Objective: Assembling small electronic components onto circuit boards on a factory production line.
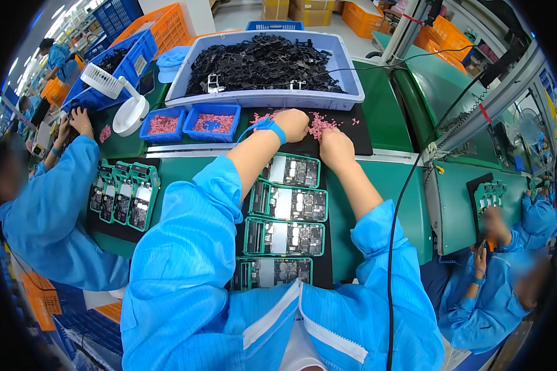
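My left hand (291, 126), with a blue strap (270, 125) round its wrist, is closed over a black mat (364, 139) beside a loose pile of small pink pieces (321, 125). Just to its right, my right hand (336, 148) is also closed, its fingertips at the near edge of that pile. What either hand pinches is hidden behind the fingers. Directly below them, several green-framed trays with circuit boards (291, 204) stand in a column on another black mat; the nearest is partly covered by my jacket.
Two small blue bins (211, 135) of pink pieces stand left of my hands. Behind them is a large tub (185, 102) heaped with black parts. A white fan (130, 116) stands further left. A black cable (395, 247) hangs down at right. Co-workers sit on both sides.
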`<state>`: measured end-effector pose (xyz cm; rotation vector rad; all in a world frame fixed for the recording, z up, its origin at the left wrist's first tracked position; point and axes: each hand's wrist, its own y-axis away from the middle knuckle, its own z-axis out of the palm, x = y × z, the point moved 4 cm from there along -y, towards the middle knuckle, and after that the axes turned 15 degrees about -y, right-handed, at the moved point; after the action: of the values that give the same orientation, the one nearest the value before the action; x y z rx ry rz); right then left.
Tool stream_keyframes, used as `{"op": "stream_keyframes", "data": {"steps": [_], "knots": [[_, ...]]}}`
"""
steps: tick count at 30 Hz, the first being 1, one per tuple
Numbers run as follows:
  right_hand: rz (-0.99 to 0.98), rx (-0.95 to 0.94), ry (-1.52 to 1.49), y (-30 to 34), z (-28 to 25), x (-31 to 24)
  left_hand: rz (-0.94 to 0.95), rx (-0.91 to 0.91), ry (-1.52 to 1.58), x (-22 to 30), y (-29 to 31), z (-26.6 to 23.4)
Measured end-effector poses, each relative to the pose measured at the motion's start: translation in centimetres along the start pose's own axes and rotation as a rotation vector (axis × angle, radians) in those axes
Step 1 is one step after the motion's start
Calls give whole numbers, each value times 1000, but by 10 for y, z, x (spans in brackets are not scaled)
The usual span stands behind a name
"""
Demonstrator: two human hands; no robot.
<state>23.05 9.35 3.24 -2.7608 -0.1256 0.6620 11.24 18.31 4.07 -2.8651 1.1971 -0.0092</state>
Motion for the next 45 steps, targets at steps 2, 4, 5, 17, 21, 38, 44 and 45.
{"op": "stream_keyframes", "data": {"steps": [2,4,5,17,21,38,44,45], "knots": [[-11,49,9,4,-2,-3,2,-12,0,2,2,-1],[-25,60,-91,20,-11,-7,67,-3,10,4,11,-1],[-32,72,-189,31,-19,-9,68,-6,13,7,15,-4],[136,-46,-582,179,-62,-31,358,-87,373,85,130,-55],[92,-102,-516,204,-64,-45,363,-80,318,104,153,-50],[-74,-134,-340,213,-60,-56,467,205,-160,137,192,-41],[-58,-125,-289,212,-61,-59,439,249,-224,149,197,-42],[-51,-119,-273,211,-62,-60,445,239,-263,150,197,-41]]}}
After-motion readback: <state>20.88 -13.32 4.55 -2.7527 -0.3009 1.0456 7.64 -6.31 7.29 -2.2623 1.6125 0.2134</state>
